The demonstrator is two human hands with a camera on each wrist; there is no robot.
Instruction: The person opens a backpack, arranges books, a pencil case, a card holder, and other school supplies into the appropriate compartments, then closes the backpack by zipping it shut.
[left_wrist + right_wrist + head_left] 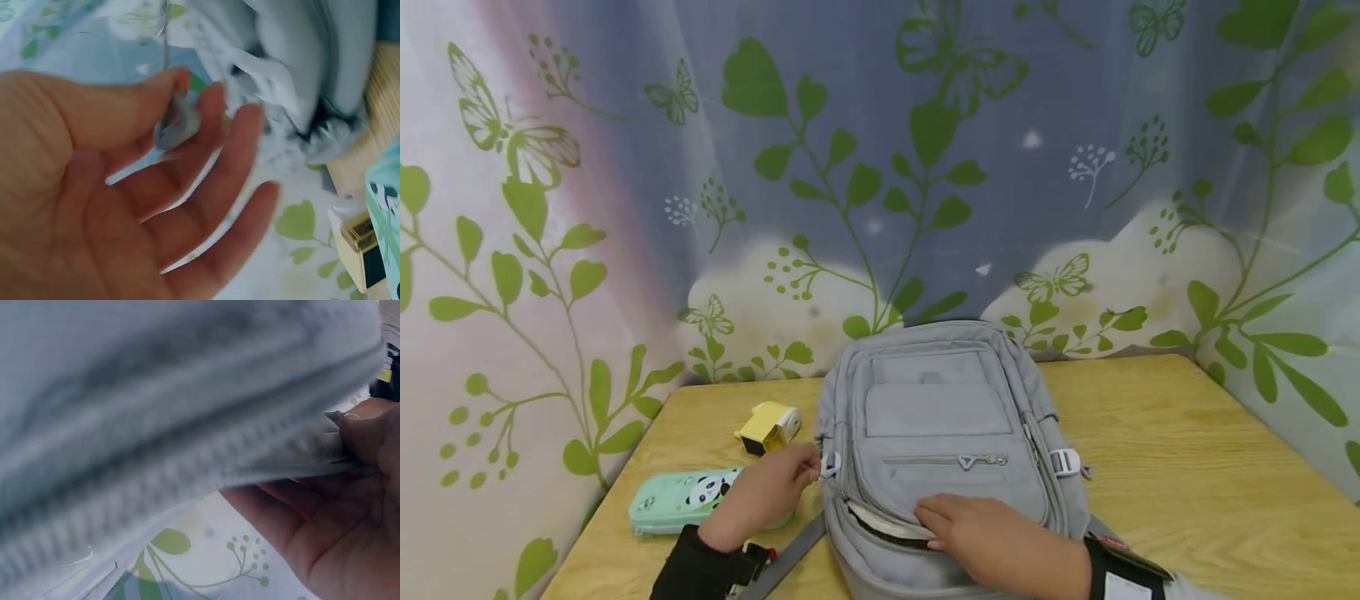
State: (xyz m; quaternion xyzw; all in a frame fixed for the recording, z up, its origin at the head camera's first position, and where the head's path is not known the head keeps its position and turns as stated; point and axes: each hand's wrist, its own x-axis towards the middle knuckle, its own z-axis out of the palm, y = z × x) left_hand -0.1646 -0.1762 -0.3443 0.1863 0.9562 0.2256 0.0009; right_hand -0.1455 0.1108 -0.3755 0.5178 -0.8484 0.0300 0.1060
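lying on the one table (1217,475) is one grey bag (936,408), its top at the back edge, about midway between the two back corners, its lower end towards the front edge. two hands are at it, one on each side of its mouth.

the left hand (775,487) pinches one small pull (178,128) between thumb and forefinger beside the bag's left side — its three other fingers are spread apart, holding nothing. the right hand (977,533) has the lip of the bag between thumb and fingers, near the one gap (887,527) showing in the main zip.

on the bag's front are one short zip (925,460) with one triangular tab (967,462), and at its sides two white buckles (1065,462), one each. two straps (793,550) show at its lower sides.

towards the table's left edge there are two more things: one green case (666,500), partly behind the left hand, with one panda (703,490) in sight, and one yellow sharpener (769,425) — nearer the back edge, just beside the bag. one leaf-print curtain (1075,208) hangs behind.
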